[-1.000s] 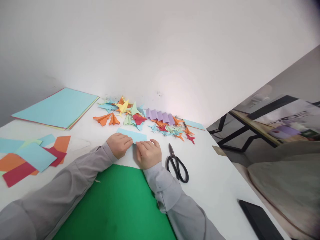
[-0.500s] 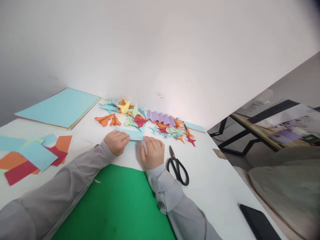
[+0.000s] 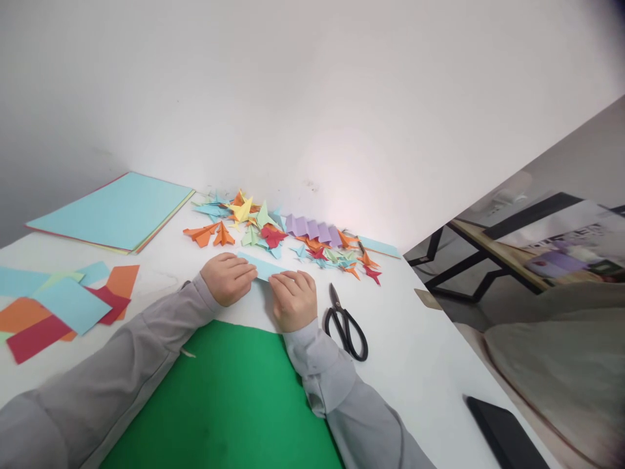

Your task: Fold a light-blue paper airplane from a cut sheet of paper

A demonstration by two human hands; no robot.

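Observation:
A light blue strip of paper (image 3: 262, 266) is stretched between my two hands, just above the white table. My left hand (image 3: 227, 279) pinches its left end, fingers curled over it. At the other end my right hand (image 3: 295, 299) grips the paper between thumb and fingers; the thumbs are mostly hidden. Black-handled scissors (image 3: 346, 324) lie to the right of my right hand, blades pointing away. Behind the strip sit several small folded paper planes (image 3: 241, 210) in orange, yellow, green, blue and red, along with a purple accordion-folded paper (image 3: 313, 229).
Loose coloured paper pieces (image 3: 75, 303) lie at the left, below a stack of larger sheets (image 3: 114, 212). A green sheet (image 3: 229, 397) covers the near middle. At the right edge are a black phone-like object (image 3: 505, 433) and a tan piece (image 3: 427, 299). The wall (image 3: 312, 117) rises behind.
My right hand has closed its fingers on the right end of the blue strip. The strip has turned a little, its right end now lower and nearer me.

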